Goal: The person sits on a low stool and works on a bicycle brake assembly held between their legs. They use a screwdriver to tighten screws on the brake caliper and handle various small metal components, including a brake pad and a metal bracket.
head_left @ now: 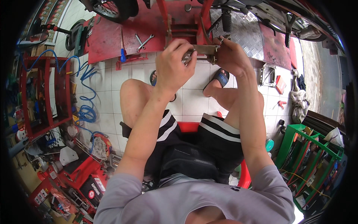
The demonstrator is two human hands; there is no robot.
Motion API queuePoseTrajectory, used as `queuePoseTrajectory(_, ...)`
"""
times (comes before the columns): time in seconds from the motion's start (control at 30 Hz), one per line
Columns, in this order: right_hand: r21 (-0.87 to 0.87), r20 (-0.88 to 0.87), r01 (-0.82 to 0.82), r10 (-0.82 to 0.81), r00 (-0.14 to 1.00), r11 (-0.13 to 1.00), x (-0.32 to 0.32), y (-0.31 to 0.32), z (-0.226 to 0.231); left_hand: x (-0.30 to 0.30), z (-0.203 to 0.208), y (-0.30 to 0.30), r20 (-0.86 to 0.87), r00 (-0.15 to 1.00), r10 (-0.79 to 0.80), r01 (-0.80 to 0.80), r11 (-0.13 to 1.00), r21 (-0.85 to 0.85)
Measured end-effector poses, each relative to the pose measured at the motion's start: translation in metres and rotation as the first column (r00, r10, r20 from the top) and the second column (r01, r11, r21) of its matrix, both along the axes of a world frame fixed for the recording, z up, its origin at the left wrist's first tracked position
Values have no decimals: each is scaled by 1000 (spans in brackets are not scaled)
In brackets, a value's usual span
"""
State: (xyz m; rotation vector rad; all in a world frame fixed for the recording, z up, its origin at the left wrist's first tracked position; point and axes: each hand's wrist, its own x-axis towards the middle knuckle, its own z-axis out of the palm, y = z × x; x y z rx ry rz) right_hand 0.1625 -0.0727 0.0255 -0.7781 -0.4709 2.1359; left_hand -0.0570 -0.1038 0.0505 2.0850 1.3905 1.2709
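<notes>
A flat, greyish-brown metal bracket [206, 49] spans the space between my hands, over the front edge of the red bench. My left hand [174, 65] is closed at its left end, thumb and fingers curled together; that end is partly hidden by the fingers. At the other end my right hand [232, 56] has its fingers bent round the bracket, beside a small bolt-like end. A blue-handled screwdriver [122, 52] lies on the bench left of my left hand. Near it, two wrenches [144, 42] rest crossed.
The red bench [106, 41] carries a motorcycle wheel [115, 9] and a red stand behind my hands. A coiled blue air hose [87, 112] runs down the left. At right are a green tool rack [294, 138], a red box [280, 85] and a metal frame [267, 74] on the tiles.
</notes>
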Motion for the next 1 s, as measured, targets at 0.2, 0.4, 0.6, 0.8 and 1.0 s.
queuePoseTrajectory(0.2, 14, 50, -9, 8, 999, 1000, 2, -2, 0, 3, 4, 3, -1, 1000, -20, 19, 999, -39)
queuePoseTrajectory(0.4, 166, 619, 303, -338, 709, 938, -9, -14, 21, 6, 6, 5, 99, 995, -4, 12, 996, -86)
queuePoseTrajectory(0.6, 359, 271, 278, -384, 883, 891, 10, -12, 23, 2, 4, 9, 115, 993, 5, 3, 998, -68)
queuePoseTrajectory(0.8, 380, 179, 82, -161, 971, 921, 12, -13, 24, 4, 10, 7, 99, 995, 20, -9, 993, -114)
queuePoseTrajectory(1.0, 493, 313, 57, -238, 919, 868, -6, -21, 34, 5, 0, 8, 138, 990, 30, -17, 995, -94)
